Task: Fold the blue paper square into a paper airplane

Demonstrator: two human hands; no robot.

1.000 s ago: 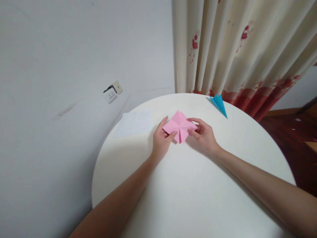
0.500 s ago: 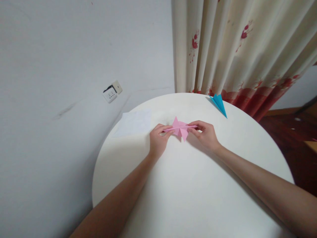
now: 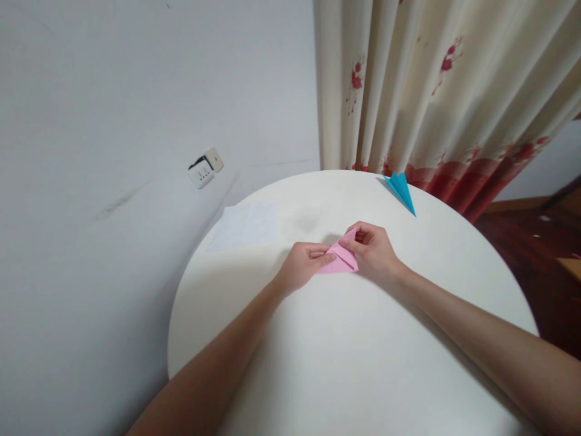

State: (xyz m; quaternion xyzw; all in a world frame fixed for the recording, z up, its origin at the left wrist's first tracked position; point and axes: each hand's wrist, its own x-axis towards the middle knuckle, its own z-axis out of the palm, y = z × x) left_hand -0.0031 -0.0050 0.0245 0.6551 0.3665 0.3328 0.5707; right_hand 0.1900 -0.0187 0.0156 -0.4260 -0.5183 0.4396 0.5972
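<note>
A pink paper, folded flat into a small triangle, rests on the round white table near its middle. My left hand pinches its left corner between thumb and fingertips. My right hand grips its right side, fingers curled over the top edge. Both hands are close together and cover part of the paper.
A blue paper plane lies at the table's far edge. A white sheet lies at the far left of the table. A floral curtain hangs behind, a wall socket is on the wall to the left.
The pink paper, spread open as a creased square a second ago, has collapsed along its creases into a flat triangle. Both hands have drawn together and slightly nearer to me.
</note>
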